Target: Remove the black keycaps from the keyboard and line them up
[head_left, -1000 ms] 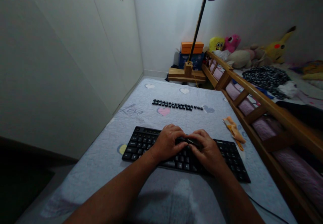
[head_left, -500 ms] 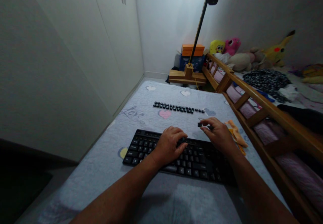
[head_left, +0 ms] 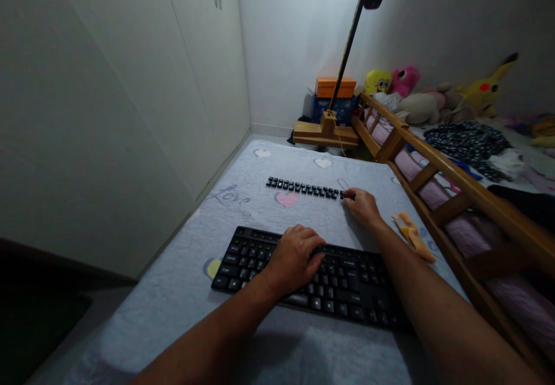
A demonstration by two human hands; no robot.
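My left hand rests on the black keyboard, fingers bent over its upper rows, thumb and forefinger apart. Beyond the keyboard, my right hand is closed in a pinch at the right end of a row of loose black keycaps. A small dark keycap shows at its fingertips, down at the sheet. A thin wire loop sticks out past the fingers; its other end is hidden by the hand.
An orange cloth-like item lies right of the keyboard on the patterned sheet. A wooden bed rail runs along the right side, white cupboard doors along the left. At the far end stands a pole on a wooden base.
My right hand has moved forward from above the keyboard, carrying the keycap to the right end of the row. My left hand has stayed on the keyboard.
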